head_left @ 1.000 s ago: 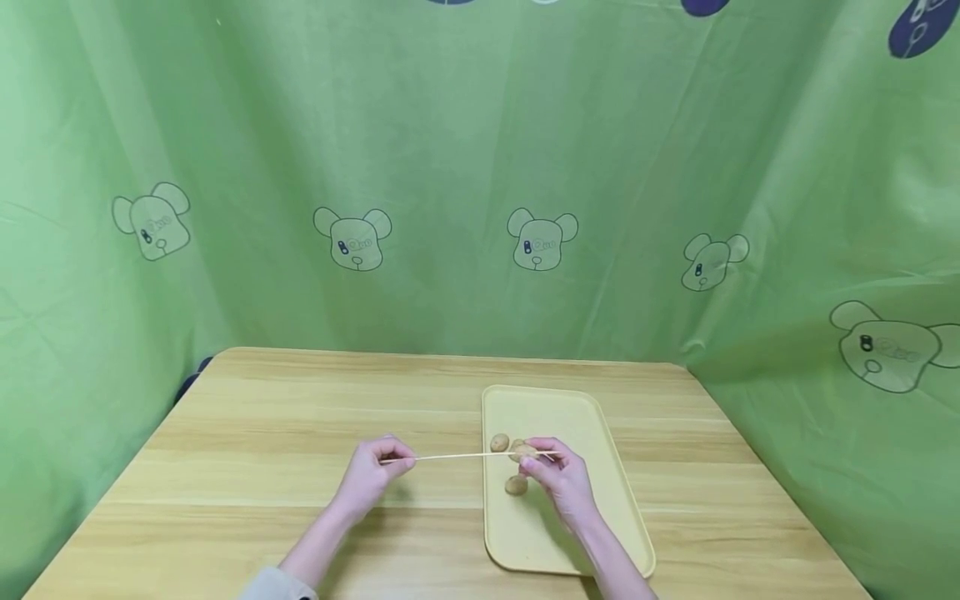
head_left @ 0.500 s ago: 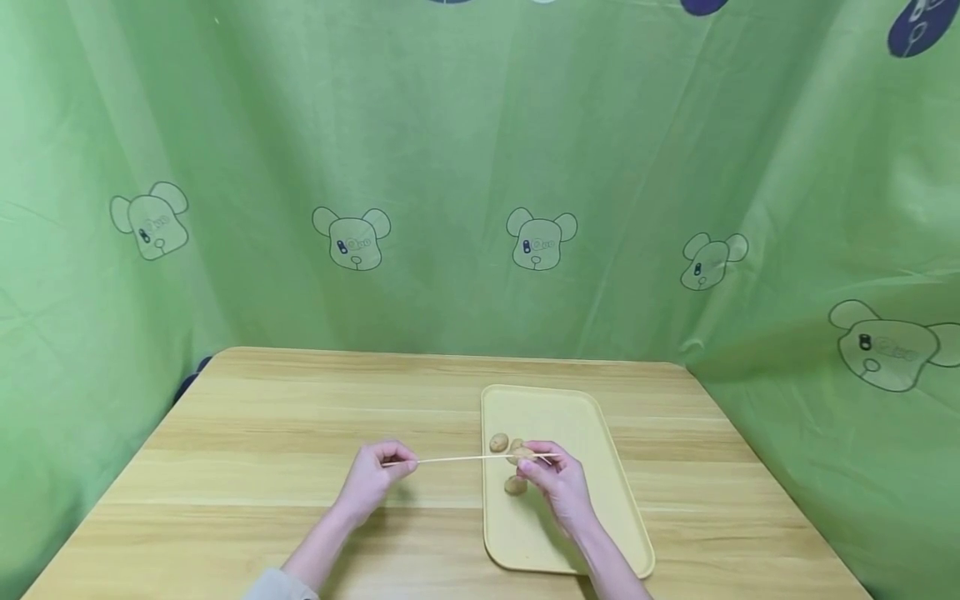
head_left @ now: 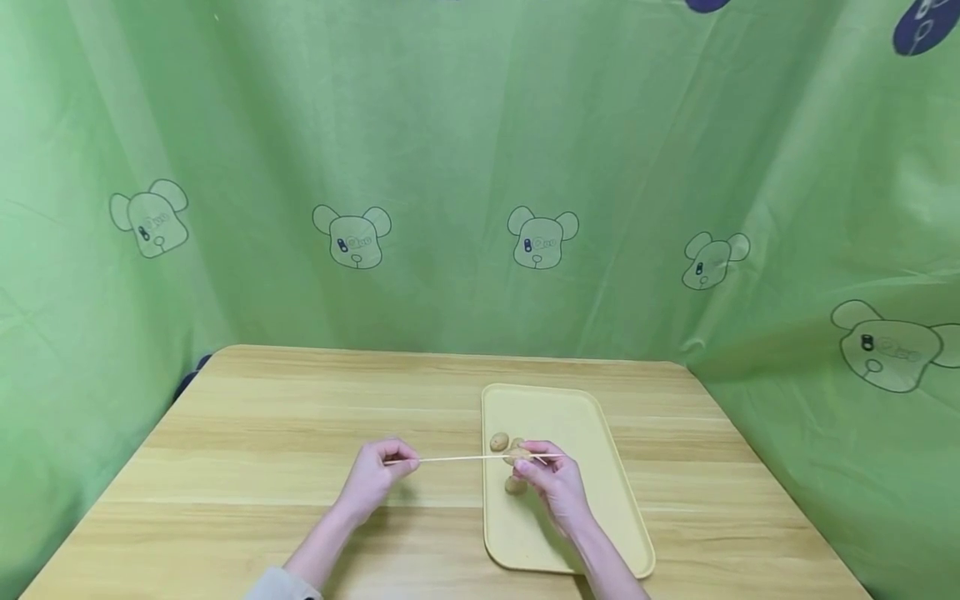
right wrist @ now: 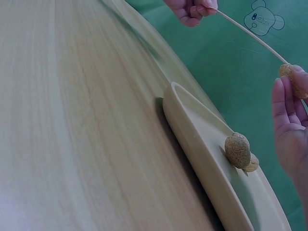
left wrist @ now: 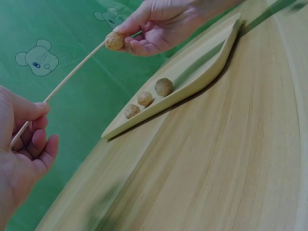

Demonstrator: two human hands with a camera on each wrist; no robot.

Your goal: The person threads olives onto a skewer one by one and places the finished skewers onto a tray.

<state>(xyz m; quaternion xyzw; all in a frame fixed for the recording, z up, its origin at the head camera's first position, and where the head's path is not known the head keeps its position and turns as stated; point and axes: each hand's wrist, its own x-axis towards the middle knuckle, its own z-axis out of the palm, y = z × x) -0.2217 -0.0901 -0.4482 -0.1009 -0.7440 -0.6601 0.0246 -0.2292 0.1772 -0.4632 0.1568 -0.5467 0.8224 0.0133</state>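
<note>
A thin wooden skewer (head_left: 461, 457) runs sideways between the hands, above the table. The left hand (head_left: 371, 482) pinches its left end between thumb and fingers. At the other end, the thumb and fingers of the right hand (head_left: 561, 493) grip a brown, wrinkled oval ball (left wrist: 115, 41) threaded on the skewer. In the head view the skewer's tip pokes out past this ball, in front of the right fingers. Below the right hand, three similar balls (left wrist: 145, 98) lie in a yellow tray (head_left: 543, 407); the right hand partly covers some of them in the head view.
The tray stands right of centre on a light wooden table (head_left: 315, 425), its raised rim all round. A green curtain (head_left: 442, 150) with printed bear heads encloses the back and both sides of the table.
The right hand and its ball have shifted slightly left along the skewer, so a little more of the tip shows beyond it. The left hand has moved a touch right.
</note>
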